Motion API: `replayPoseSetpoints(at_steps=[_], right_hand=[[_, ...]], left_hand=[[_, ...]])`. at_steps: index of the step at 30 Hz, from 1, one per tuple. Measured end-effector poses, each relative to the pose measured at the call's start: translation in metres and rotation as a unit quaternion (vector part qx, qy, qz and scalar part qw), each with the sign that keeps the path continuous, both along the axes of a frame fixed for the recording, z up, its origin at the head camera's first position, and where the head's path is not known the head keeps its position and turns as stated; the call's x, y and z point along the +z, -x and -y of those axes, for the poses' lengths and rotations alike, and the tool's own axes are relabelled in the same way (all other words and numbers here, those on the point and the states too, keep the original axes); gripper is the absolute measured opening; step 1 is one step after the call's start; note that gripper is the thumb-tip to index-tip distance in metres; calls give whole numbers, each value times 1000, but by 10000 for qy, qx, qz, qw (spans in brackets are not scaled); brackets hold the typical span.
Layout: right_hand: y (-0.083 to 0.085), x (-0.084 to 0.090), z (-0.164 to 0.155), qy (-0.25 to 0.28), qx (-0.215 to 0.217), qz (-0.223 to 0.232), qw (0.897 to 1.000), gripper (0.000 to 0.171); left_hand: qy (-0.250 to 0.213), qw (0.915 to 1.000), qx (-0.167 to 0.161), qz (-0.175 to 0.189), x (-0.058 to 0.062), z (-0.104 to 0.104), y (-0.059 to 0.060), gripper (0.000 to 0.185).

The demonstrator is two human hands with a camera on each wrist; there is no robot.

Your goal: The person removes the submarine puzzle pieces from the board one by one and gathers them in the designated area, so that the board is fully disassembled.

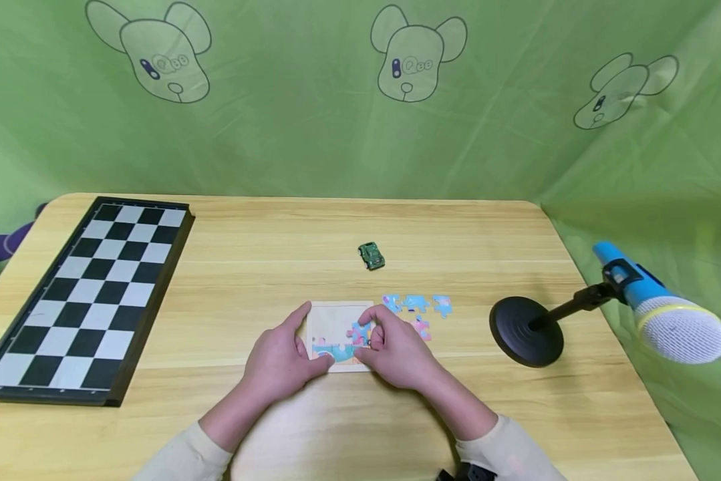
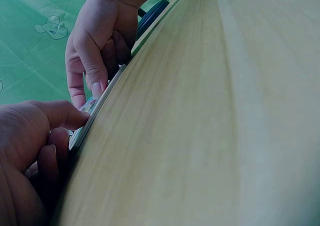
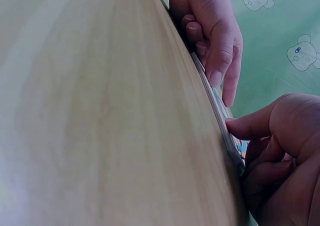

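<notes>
A small pale jigsaw board (image 1: 326,319) lies on the table, with colourful pieces along its lower part. My left hand (image 1: 280,362) holds its left side, thumb over the lower edge and index finger by the upper left corner. Over the right side is my right hand (image 1: 401,349), its thumb and bent index finger on either side of a blue and pink puzzle piece (image 1: 358,333). Both thumbs touch the board in the wrist views; the right hand (image 3: 287,156) has its other fingers curled. Just right of the board lie several loose pieces, among them a blue piece (image 1: 416,303) and a pink piece (image 1: 420,328).
A green toy car (image 1: 371,256) stands behind the board. On the left lies a black-and-white chessboard (image 1: 112,270). At the right, a blue microphone (image 1: 661,300) leans out from its round black stand (image 1: 525,332). Green cloth (image 1: 312,147) hangs behind the wooden table (image 1: 264,247).
</notes>
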State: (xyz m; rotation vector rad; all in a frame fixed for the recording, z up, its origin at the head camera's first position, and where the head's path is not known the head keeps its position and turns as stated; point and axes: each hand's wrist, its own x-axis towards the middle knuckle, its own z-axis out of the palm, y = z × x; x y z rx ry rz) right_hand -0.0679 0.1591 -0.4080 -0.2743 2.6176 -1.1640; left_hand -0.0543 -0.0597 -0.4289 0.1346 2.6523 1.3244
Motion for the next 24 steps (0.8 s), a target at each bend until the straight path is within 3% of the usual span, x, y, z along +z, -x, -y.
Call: replayPoseSetpoints(at_steps=[8, 16, 24], right_hand=[[1, 1, -1, 100, 172, -117, 9997, 34], [-2, 8, -4, 329, 164, 66, 9993, 44], [0, 6, -8, 123, 241, -35, 9996, 33]], left_hand=[[-1, 10000, -6, -31, 0, 1, 0, 96], [7, 10000, 8, -2, 0, 1, 0, 95], [-9, 10000, -5, 16, 0, 0, 0, 96]])
